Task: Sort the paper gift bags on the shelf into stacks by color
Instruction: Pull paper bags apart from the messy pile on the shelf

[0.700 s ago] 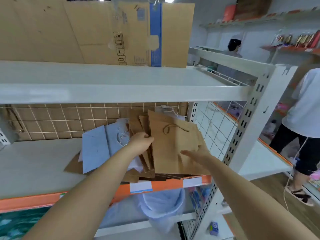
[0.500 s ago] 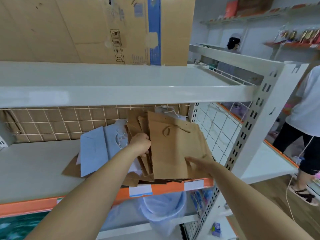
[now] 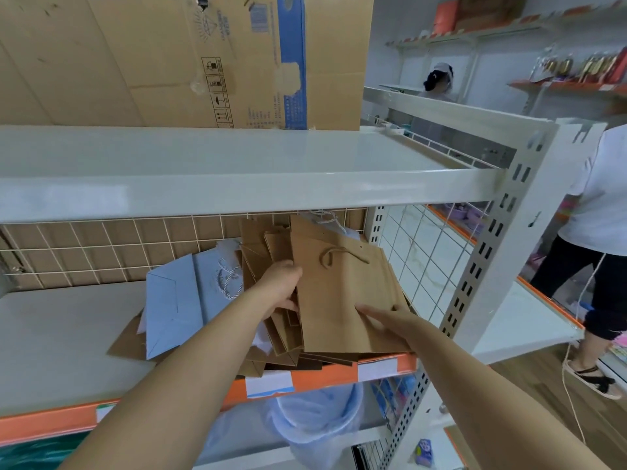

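Gripping the left edge of the top brown paper gift bag [image 3: 342,293], the left hand [image 3: 280,288] curls its fingers under it while the right hand [image 3: 390,320] lies flat with straight fingers on the bag's lower right part. That bag tops a loose pile of brown bags [image 3: 268,320] between and below both hands, on the white shelf [image 3: 64,337]. Just left of the left hand lies a light blue gift bag [image 3: 176,310] with a twisted cord handle.
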Tool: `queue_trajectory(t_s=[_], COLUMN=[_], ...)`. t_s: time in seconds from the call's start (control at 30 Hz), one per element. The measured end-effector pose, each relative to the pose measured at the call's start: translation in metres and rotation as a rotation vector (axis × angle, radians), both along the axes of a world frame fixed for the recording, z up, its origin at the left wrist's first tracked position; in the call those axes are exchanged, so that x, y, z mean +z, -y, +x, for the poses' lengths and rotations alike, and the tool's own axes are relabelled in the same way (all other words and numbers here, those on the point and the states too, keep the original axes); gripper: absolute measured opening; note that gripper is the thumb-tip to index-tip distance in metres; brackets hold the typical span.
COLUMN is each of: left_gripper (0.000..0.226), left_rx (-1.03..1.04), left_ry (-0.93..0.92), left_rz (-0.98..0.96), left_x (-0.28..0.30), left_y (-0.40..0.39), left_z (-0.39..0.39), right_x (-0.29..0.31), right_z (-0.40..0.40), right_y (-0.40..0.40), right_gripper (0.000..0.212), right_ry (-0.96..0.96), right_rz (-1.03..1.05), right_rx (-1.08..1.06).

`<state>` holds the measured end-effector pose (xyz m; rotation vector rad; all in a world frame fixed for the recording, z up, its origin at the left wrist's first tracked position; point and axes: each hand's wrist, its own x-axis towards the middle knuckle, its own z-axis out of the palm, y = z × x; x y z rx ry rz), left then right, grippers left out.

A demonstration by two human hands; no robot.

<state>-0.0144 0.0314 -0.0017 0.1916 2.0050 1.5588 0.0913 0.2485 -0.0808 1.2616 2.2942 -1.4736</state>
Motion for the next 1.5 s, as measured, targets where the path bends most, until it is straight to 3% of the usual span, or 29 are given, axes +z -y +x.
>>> queue_trajectory(t_s=[0.1, 0.23, 0.4, 0.53, 0.67, 0.77, 0.87, 0.97, 1.13, 1.4, 1.5], left_gripper=[0.020, 0.020, 0.029, 0.005, 0.022, 0.039, 0.049, 0.047, 0.025, 0.025, 0.029], left_rx=[0.011, 0.136, 0.261, 0.198, 0.169, 0.182, 0.278, 0.475, 0.703, 0.867, 0.835], left_ry=[-0.090, -0.275, -0.366, -0.377, -0.184, -0.211, -0.280, -0.316, -0.415, -0.378, -0.344], left_rz=[-0.073, -0.137, -0.110, -0.145, -0.047, -0.045, -0.058, -0.036, -0.011, 0.031, 0.091], left_x=[0.000, 0.010, 0.010, 0.004, 0.007, 0.010, 0.009, 0.006, -0.001, -0.014, -0.008], left_y=[0.000, 0.012, 0.046, 0.066, 0.078, 0.084, 0.094, 0.117, 0.169, 0.234, 0.252], left_z=[-0.002, -0.012, -0.033, -0.033, -0.031, -0.030, -0.030, -0.031, -0.024, -0.001, 0.003], right_x=[0.003, 0.008, 0.002, 0.000, 0.012, 0.019, 0.027, 0.038, 0.039, 0.039, 0.047], right_z=[-0.003, -0.008, -0.015, -0.018, -0.018, -0.018, -0.020, -0.018, -0.014, -0.020, -0.031], right_y=[0.002, 0.005, 0.013, 0.016, 0.019, 0.023, 0.025, 0.028, 0.037, 0.086, 0.104], right_gripper=[0.112, 0.123, 0.116, 0.119, 0.091, 0.060, 0.042, 0.045, 0.056, 0.044, 0.028], right_ry=[-0.016, 0.113, -0.069, -0.019, 0.042, -0.023, -0.161, -0.199, -0.342, -0.511, -0.507], right_rz=[0.033, 0.238, -0.008, 0.056, 0.065, 0.062, 0.075, 0.191, 0.279, 0.187, 0.006], right_rx=[-0.038, -0.149, -0.108, -0.103, -0.050, -0.091, -0.165, -0.228, -0.320, -0.240, -0.191])
